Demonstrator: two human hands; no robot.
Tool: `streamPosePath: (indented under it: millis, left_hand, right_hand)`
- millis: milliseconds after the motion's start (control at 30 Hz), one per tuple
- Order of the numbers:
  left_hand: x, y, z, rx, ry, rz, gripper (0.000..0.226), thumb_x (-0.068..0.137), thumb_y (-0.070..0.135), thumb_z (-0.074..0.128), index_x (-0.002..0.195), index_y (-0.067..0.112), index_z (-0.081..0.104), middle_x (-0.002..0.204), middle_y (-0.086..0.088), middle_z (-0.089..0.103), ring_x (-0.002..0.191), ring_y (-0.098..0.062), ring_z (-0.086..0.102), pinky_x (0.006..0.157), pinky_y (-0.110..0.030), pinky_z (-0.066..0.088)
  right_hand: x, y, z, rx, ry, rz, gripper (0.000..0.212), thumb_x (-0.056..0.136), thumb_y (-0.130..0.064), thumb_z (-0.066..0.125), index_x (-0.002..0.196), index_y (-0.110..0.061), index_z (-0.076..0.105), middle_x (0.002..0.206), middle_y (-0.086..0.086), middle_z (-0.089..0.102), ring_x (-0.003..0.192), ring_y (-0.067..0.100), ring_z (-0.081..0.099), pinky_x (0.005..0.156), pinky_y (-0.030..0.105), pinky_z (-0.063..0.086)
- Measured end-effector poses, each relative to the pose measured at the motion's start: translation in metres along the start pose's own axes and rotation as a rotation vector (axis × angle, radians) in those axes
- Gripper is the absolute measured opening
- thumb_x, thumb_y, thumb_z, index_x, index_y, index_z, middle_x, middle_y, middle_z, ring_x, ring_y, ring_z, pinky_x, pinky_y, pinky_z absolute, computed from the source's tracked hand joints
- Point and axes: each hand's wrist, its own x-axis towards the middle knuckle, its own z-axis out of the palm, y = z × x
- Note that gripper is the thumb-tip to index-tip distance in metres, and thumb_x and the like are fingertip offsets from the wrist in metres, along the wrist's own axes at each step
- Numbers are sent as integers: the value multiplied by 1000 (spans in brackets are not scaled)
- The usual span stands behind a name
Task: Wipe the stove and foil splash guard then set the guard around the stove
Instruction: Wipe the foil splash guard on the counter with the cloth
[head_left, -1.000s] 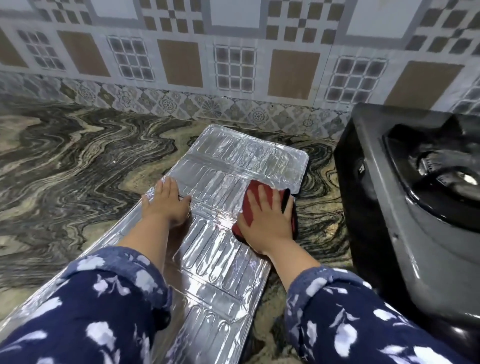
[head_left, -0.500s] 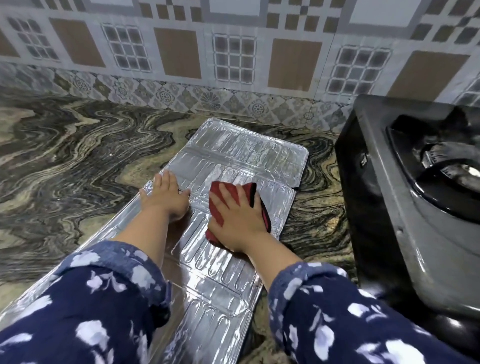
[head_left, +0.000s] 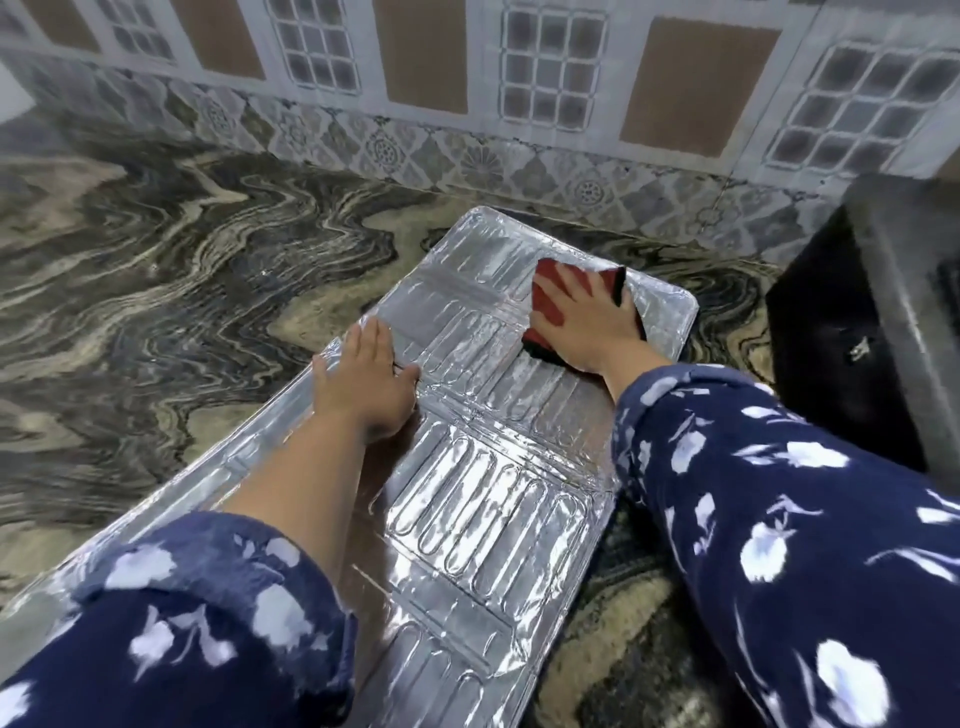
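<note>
- While your left hand (head_left: 366, 382) lies flat, fingers straight and close together, it presses down the near-left part of the silver embossed foil splash guard (head_left: 467, 499), which lies unfolded and flat on the dark swirled marble counter (head_left: 156, 291).
- Your left fingertips reach the guard's left edge, close to a fold line; the thumb points right along another crease.
- Your right hand (head_left: 587, 322) rests palm-down on a red cloth with a black edge (head_left: 550, 301), fingers spread slightly and straight, pressing the cloth onto the guard's far panel.
- Beyond your right fingertips the cloth shows red; its black edge shows just right of them and again under the heel of the palm.
- Right of your right hand, apart from the guard, stands the black and grey gas stove (head_left: 852, 332), only its left side in view.
- Past both sets of fingertips, the patterned tile wall (head_left: 519, 104) rises behind the counter.
- Both forearms wear dark blue sleeves with white floral print (head_left: 779, 493), pushed back from the wrists.
</note>
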Motion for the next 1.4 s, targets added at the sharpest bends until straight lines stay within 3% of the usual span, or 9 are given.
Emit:
streamPosePath:
  millis: [300, 533, 933, 1133, 1267, 1400]
  left_hand:
    - [-2, 3, 0, -16, 1, -14, 66, 98, 47, 19, 150, 20, -12, 158, 5, -20, 146, -12, -17, 118, -53, -6]
    - [0, 2, -2, -31, -23, -25, 66, 98, 47, 19, 151, 19, -9, 158, 6, -20, 146, -11, -16, 117, -53, -5]
    - [0, 4, -2, -55, -28, -42, 66, 99, 47, 20, 150, 20, -12, 157, 8, -22, 145, -11, -19, 116, -54, -5]
    - [-1, 6, -1, -43, -32, -48, 65, 99, 46, 19, 150, 20, -14, 157, 8, -23, 146, -11, -18, 116, -54, -5]
    - [0, 6, -4, -32, -51, -56, 66, 99, 46, 20, 150, 20, -13, 157, 8, -22, 146, -12, -17, 116, -55, -4]
    - [-1, 6, -11, -45, -97, -53, 67, 99, 46, 21, 151, 19, -10, 158, 6, -20, 146, -13, -17, 116, -56, -4]
  right_hand:
    - [35, 0, -11, 63, -2, 105, 67, 95, -56, 20, 151, -30, -5, 160, -11, -10, 147, 21, -10, 114, 60, -8]
    - [-15, -32, 2, 45, -20, 42, 68, 93, -58, 18, 151, -30, -5, 160, -10, -11, 147, 24, -14, 113, 60, -9]
    - [2, 19, -8, 73, -14, 350, 77, 89, -66, 21, 151, -30, -6, 160, -7, -16, 145, 34, -15, 110, 67, -6]
    - [14, -11, -12, 80, -47, 267, 72, 92, -58, 19, 151, -26, -8, 159, -8, -16, 144, 33, -20, 109, 68, -9]
    - [-15, -40, -2, 37, -44, 87, 73, 91, -61, 16, 150, -29, -11, 159, -8, -17, 144, 31, -20, 108, 66, -15]
    - [-63, -53, 2, 69, -135, -32, 72, 92, -62, 17, 150, -32, -11, 158, -11, -19, 145, 27, -21, 110, 65, -11]
